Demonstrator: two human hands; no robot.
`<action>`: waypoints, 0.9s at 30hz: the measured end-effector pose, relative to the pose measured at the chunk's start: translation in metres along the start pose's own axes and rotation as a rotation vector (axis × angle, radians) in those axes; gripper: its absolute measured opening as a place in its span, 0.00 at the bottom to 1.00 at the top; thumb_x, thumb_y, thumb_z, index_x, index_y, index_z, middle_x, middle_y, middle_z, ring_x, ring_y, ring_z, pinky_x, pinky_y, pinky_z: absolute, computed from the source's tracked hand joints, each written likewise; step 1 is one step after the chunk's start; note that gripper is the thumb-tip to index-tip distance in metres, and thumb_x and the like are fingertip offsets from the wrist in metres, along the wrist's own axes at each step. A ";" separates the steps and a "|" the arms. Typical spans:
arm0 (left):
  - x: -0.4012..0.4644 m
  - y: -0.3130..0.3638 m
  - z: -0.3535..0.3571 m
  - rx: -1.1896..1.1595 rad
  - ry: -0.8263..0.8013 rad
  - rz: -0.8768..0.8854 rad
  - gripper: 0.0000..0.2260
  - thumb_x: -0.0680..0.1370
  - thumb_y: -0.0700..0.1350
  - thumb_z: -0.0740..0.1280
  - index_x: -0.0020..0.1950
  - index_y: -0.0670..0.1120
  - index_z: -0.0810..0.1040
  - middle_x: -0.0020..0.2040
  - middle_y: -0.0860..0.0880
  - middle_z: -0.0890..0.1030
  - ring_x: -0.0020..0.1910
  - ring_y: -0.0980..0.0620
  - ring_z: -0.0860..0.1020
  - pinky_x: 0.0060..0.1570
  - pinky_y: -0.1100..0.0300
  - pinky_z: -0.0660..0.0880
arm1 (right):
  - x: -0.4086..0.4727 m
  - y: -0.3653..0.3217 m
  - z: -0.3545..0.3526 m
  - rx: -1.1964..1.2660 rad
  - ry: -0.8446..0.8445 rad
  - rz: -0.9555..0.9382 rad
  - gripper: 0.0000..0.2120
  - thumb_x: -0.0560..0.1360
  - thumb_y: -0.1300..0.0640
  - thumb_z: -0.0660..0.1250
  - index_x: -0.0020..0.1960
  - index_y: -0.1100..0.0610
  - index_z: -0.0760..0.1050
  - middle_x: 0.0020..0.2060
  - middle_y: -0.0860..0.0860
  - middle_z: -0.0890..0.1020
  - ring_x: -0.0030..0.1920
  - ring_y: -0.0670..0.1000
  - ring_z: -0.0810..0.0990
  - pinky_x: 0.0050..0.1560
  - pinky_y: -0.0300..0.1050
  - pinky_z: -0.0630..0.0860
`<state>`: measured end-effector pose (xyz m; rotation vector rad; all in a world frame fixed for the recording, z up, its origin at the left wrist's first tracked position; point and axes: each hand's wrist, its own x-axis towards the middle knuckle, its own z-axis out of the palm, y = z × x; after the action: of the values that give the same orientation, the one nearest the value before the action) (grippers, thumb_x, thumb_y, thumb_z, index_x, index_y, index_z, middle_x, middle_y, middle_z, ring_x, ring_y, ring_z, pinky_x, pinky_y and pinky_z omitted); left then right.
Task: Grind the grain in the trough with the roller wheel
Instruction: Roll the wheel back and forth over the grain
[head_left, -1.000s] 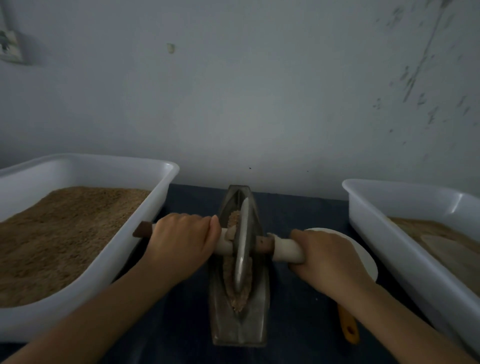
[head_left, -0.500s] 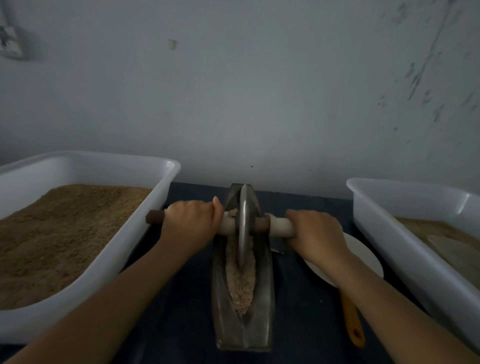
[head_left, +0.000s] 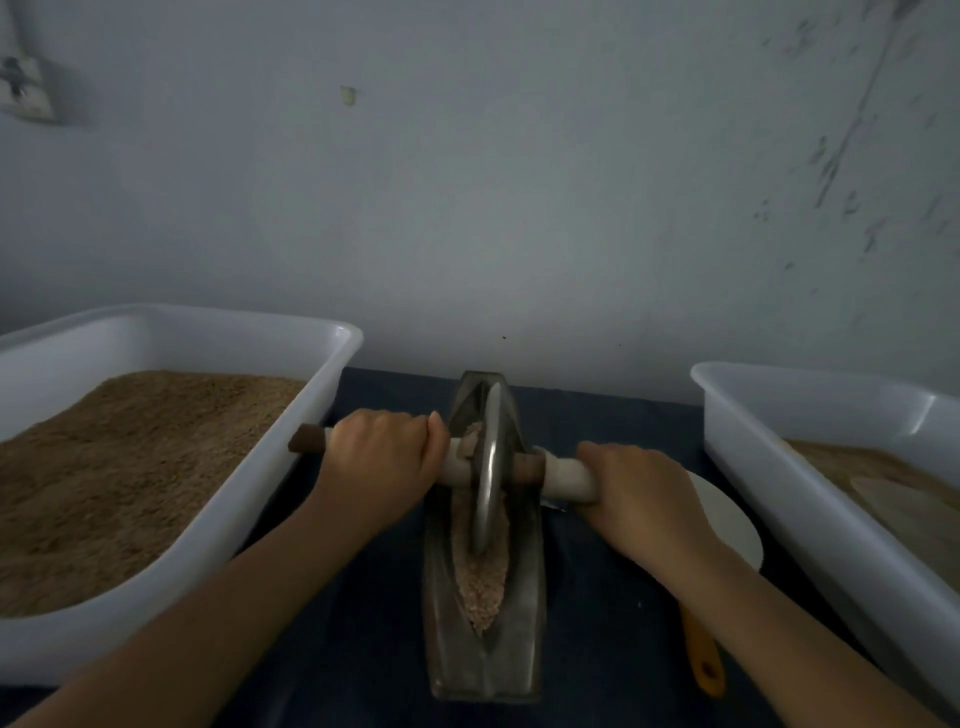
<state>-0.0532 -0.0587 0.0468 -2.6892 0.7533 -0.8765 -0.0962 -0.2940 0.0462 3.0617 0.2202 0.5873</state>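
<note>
Both hands, left and right, gripped axle; wheel sat lower in frame than half-second earlier, mid-trough, over grain.

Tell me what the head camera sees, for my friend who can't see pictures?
Two hands, left hand and right hand, grip the axle of a metal roller wheel standing in a narrow trough of grain. White tubs of brown meal sit on both sides.

dim, bluish cast | soft focus | wide-angle bending at edges | no glare
</note>
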 end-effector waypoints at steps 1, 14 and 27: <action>-0.009 0.003 -0.006 -0.105 0.073 -0.034 0.09 0.78 0.46 0.59 0.44 0.43 0.74 0.31 0.50 0.76 0.27 0.53 0.74 0.28 0.59 0.75 | -0.009 -0.002 -0.004 0.030 -0.015 0.002 0.11 0.73 0.47 0.64 0.40 0.46 0.62 0.37 0.44 0.72 0.36 0.45 0.69 0.35 0.42 0.58; -0.019 0.002 -0.013 -0.077 0.165 0.035 0.09 0.61 0.35 0.77 0.36 0.38 0.79 0.23 0.46 0.73 0.17 0.49 0.70 0.18 0.60 0.71 | -0.012 -0.006 -0.015 -0.031 0.007 -0.038 0.10 0.72 0.45 0.65 0.41 0.46 0.64 0.39 0.45 0.76 0.38 0.46 0.73 0.32 0.42 0.57; 0.038 -0.006 0.018 0.229 -0.128 -0.027 0.26 0.78 0.43 0.61 0.71 0.39 0.54 0.52 0.42 0.77 0.46 0.44 0.78 0.36 0.55 0.70 | 0.048 0.007 0.009 -0.006 -0.089 0.062 0.10 0.70 0.47 0.66 0.42 0.47 0.65 0.44 0.48 0.79 0.41 0.52 0.75 0.34 0.43 0.60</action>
<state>-0.0134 -0.0726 0.0527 -2.5295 0.5540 -0.7384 -0.0481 -0.2938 0.0560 3.0893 0.1213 0.4515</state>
